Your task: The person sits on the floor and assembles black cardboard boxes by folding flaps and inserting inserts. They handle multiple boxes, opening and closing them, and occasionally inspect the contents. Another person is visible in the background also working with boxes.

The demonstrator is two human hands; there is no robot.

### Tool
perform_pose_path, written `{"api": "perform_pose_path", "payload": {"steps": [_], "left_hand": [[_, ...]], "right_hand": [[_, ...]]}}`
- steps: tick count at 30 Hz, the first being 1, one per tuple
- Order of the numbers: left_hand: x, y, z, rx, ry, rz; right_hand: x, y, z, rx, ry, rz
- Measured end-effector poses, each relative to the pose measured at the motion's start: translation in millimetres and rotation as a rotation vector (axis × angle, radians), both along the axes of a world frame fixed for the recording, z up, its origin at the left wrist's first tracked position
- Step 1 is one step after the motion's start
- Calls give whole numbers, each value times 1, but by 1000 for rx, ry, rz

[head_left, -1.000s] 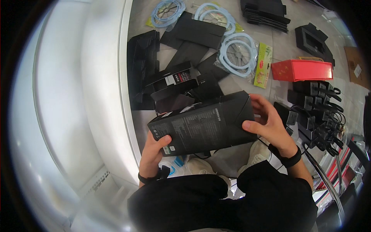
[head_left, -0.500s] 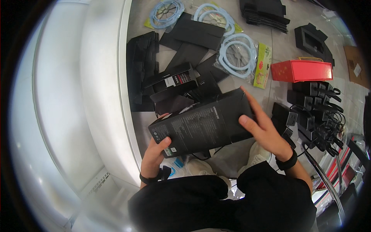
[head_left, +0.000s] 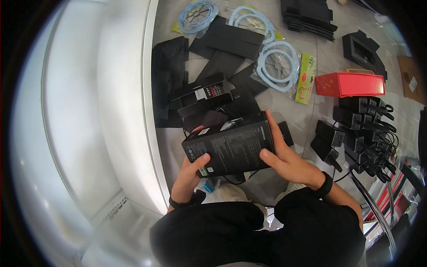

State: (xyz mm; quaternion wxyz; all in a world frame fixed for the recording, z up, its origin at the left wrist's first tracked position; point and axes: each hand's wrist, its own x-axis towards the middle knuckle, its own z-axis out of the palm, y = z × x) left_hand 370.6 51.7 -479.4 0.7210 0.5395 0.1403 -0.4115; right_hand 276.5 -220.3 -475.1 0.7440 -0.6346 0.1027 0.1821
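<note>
A black box (head_left: 231, 149) covered in small pale print is held level between my hands, above my shoes. My left hand (head_left: 190, 174) is closed round its left end, thumb on the printed face and most fingers hidden behind. Against the right end presses my right hand (head_left: 291, 164), its thumb on the front corner and its fingers along the end face. Behind the box lie an opened black carton (head_left: 204, 95) with a white label and several flat black cardboard pieces (head_left: 231, 40). Just beyond my right fingers is a small dark piece (head_left: 285, 133), partly hidden.
Light blue rings in clear bags (head_left: 278, 66) lie at the far side. A red box (head_left: 349, 84) and black devices with cables (head_left: 364, 129) are on the right. Folded black boxes (head_left: 307, 20) are stacked at the back. A white cabinet edge (head_left: 149, 89) runs along the left.
My right hand has moved left and slightly down. The plain black section at the box's right end no longer shows, so the box looks shorter. My left hand keeps its hold.
</note>
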Motion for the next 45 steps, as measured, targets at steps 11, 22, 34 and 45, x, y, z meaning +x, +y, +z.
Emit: {"api": "perform_pose_path", "payload": {"steps": [11,22,34,45], "left_hand": [[-1,0,-15,291,-828,-394],[-95,-1,-58,748,-1341,-1023],[-106,7,-85,990,-1445,-1040],[-35,-6,7,463,-1132,-611]], "right_hand": [[-16,-32,5,-166,5,-404],[-45,-61,25,-371,123,-425],[-50,-75,29,-377,80,-466],[-37,-87,58,15,279,-335]]}}
